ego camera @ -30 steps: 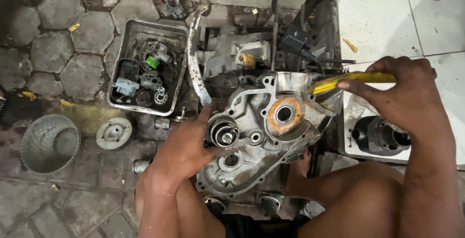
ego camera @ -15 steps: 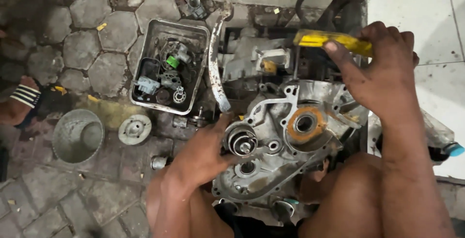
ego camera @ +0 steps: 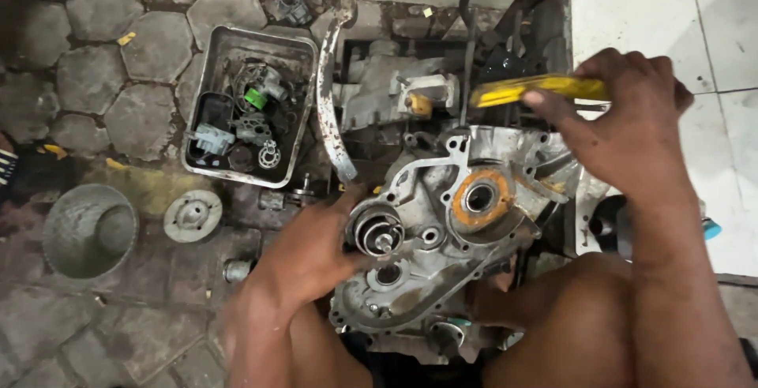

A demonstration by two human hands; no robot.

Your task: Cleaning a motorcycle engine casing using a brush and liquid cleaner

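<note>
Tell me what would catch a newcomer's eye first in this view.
The big grey metal engine casing fills the centre, with a rust-orange ring around one opening. The left hand steadies its left edge, while the right hand has a grip on a yellow-handled tool above it. To the upper left, a square metal tray holds small parts.

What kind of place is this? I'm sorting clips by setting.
Probably an informal roadside or backyard engine repair spot: an opened engine case sits on the ground, a metal tray of small parts lies on mossy paving stones, and the right hand holds a yellow-handled tool.
</note>
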